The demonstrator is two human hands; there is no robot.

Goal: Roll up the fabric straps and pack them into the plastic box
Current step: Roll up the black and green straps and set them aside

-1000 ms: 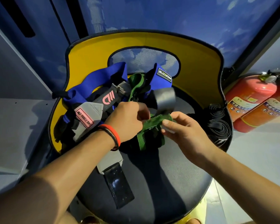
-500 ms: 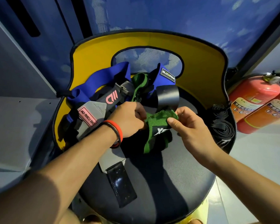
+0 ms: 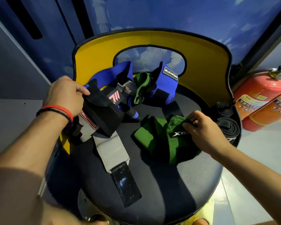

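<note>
A green strap with a black label lies on the dark seat of a chair. My right hand pinches its upper right end. My left hand grips a black strap piece at the left, lifted over a grey strap with a black hook-and-loop end. Behind them lie a blue strap, a second green strap and a grey strap with a pink logo. Rolled black straps sit at the seat's right edge. No plastic box shows.
The chair has a yellow curved backrest with an opening. Two red fire extinguishers lie on the floor to the right. A blue sky-patterned wall stands behind, and a grey surface runs along the left.
My hands have separated. The right hand drew the green strap down and right onto the seat. The left hand let go of it, moved left and took hold of the black strap piece.
</note>
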